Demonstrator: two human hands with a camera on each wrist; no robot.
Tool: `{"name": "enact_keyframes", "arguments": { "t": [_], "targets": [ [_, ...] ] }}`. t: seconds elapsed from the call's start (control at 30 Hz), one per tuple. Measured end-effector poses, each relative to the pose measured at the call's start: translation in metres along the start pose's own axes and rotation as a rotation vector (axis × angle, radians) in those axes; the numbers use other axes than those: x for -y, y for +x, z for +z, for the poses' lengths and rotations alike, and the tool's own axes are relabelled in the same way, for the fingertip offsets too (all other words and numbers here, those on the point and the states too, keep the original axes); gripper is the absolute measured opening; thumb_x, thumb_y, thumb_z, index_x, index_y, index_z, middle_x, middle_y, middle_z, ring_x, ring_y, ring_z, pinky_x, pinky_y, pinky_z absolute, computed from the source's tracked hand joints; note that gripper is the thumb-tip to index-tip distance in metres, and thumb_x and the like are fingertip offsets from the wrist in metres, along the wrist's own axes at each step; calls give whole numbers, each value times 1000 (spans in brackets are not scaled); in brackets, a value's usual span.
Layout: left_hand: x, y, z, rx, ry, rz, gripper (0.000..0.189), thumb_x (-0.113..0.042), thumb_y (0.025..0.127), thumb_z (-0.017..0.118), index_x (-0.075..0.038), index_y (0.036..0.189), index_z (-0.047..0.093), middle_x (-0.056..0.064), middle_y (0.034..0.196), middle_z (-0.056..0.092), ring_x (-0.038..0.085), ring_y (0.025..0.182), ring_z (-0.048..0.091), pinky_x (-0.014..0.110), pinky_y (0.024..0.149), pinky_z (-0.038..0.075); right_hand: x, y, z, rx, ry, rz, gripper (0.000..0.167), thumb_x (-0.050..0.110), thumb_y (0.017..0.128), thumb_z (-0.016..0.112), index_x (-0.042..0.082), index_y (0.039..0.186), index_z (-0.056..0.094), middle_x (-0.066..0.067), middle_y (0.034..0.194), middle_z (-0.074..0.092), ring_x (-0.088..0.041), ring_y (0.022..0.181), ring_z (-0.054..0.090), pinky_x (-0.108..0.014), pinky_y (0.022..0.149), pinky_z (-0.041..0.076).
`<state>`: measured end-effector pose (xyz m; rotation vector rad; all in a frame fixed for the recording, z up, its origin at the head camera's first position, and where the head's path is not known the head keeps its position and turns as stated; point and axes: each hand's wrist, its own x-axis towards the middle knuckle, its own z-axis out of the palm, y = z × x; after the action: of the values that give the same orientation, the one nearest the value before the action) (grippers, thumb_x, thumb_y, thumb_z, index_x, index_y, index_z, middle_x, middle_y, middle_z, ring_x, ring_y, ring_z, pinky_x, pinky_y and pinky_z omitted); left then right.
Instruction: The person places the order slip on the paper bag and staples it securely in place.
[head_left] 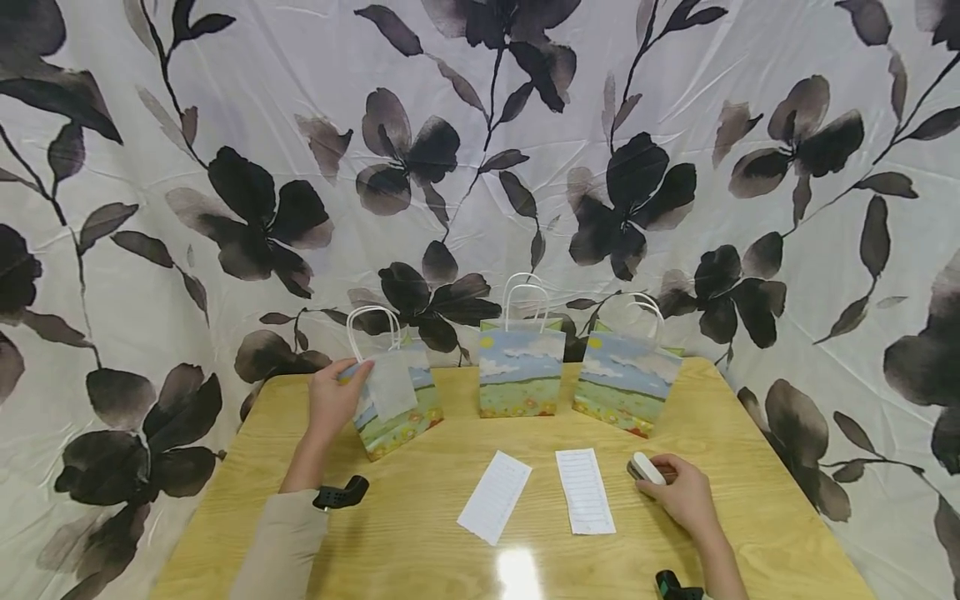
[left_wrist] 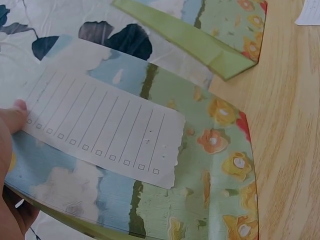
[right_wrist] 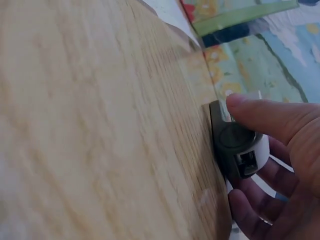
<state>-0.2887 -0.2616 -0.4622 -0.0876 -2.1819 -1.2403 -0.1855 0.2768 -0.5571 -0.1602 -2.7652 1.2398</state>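
Note:
On the left side of the table leans a paper gift bag point(head_left: 405, 431) with white handles and a meadow print. My left hand point(head_left: 333, 402) pinches its top edge, holding a white checklist slip point(left_wrist: 102, 127) flat against the front. The thumb lies on the slip's upper end, while the other fingers are mostly hidden behind the bag's panel. A column of ruled lines with small boxes shows on the slip. At the right, my right hand point(head_left: 686, 497) grips a small white and dark grey stapler point(right_wrist: 239, 135) between thumb and fingers, close to the tabletop.
Two matching gift bags, one in the middle point(head_left: 521, 375) and one at the right point(head_left: 626, 379), stand upright along the back of the wooden table point(head_left: 405, 517). Two more slips, one tilted point(head_left: 495, 497) and one straighter point(head_left: 585, 492), lie in front of them. A floral curtain point(head_left: 480, 208) hangs behind.

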Motion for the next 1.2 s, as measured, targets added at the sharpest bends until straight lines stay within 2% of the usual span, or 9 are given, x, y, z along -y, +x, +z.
{"name": "enact_keyframes", "arguments": {
  "t": [0.2,0.37,0.63,0.8,0.87,1.0,1.1,1.2],
  "targets": [
    [3,-1,2,-4,-4,27,24,-23,87,77,0,93,77,15,85,72,9,56,57,18,50,43,0,1,4,-44,-37,-27,41,17,78,83,-6,108,68,-16,93,69,-31,84,65,-44,71,51],
    [-1,0,-3,4,7,0,26,-25,88,76,0,96,76,16,87,71,7,51,54,20,47,42,3,4,5,-53,-3,-26,35,16,84,77,-6,110,68,-21,99,68,-34,89,64,-46,74,51],
    [2,-2,-1,29,-9,-18,30,-31,88,75,-2,98,77,14,88,72,10,50,53,22,46,41,28,7,-1,121,54,6,37,21,90,72,-5,114,63,-18,109,64,-27,94,60,-40,74,50],
    [3,-6,1,16,22,-30,27,-27,87,76,-1,96,77,14,90,72,11,60,58,18,53,43,45,12,4,215,217,0,34,16,97,61,-5,120,46,-29,124,51,-31,90,60,-39,66,52],
    [2,-6,1,12,30,-21,26,-24,87,76,0,96,76,15,91,72,15,66,61,16,55,43,53,14,8,239,282,0,33,15,99,56,-4,121,40,-30,123,46,-32,86,58,-39,63,52],
    [1,-4,3,25,20,-16,28,-25,89,74,2,98,76,17,94,71,24,72,64,14,57,44,72,21,15,283,346,-17,32,16,103,49,-3,124,33,-25,114,42,-32,84,53,-38,61,46],
    [0,-1,2,30,19,-36,31,-28,89,74,1,100,75,17,96,71,26,75,65,13,58,44,91,28,21,329,426,-5,37,18,104,47,-1,129,28,-25,114,41,-36,79,56,-37,55,45],
    [-1,0,1,33,23,-46,30,-28,89,74,0,99,76,16,94,71,24,73,64,15,56,44,110,35,28,345,473,9,43,20,103,49,1,134,25,-26,115,42,-32,68,57,-34,47,42]
  ]
}}
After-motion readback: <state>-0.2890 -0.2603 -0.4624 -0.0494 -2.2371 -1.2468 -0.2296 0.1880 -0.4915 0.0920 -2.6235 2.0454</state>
